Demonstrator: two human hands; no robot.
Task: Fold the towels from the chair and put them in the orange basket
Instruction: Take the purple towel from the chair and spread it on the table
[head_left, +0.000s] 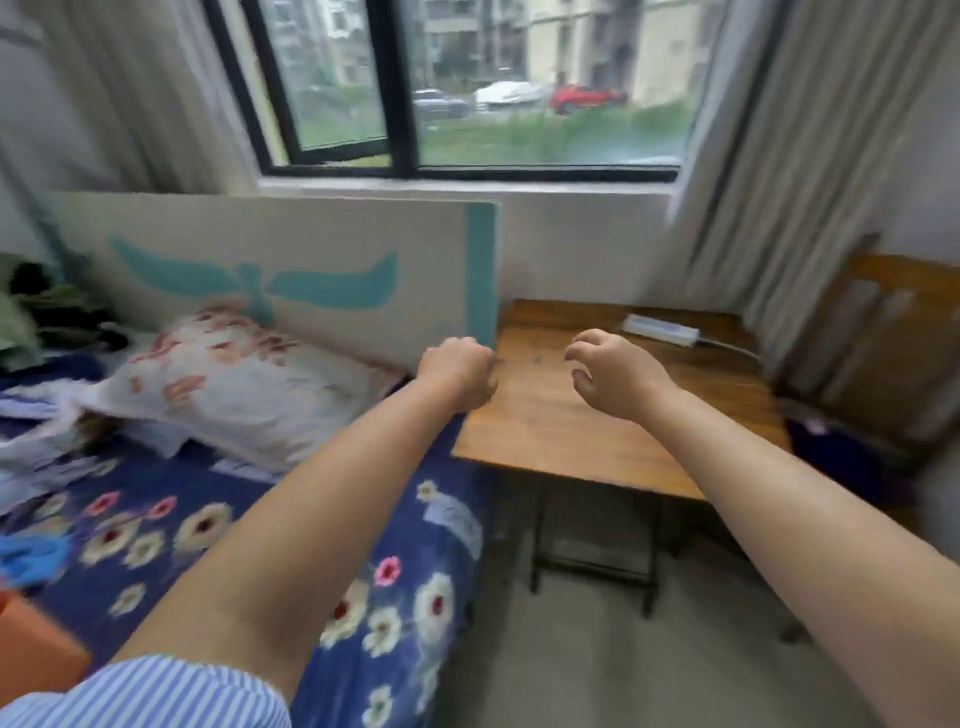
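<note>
Both my arms reach forward over the room. My left hand (457, 371) is curled into a fist and holds nothing, near the left edge of a wooden table (561, 431). My right hand (610, 374) hovers above the tabletop with its fingers loosely curled, empty. A wooden chair (878, 338) stands at the right by the curtain, with something dark purple (831, 452) lying on its seat; the view is blurred there. An orange corner, perhaps the basket (36, 649), shows at the bottom left edge.
A bed with a blue flowered sheet (208, 519) fills the left, with a flowered pillow (234, 384), piled clothes (47, 322) and a blue cloth (31, 558) on it. A white power strip (660, 330) lies on the table. Window and curtains are behind.
</note>
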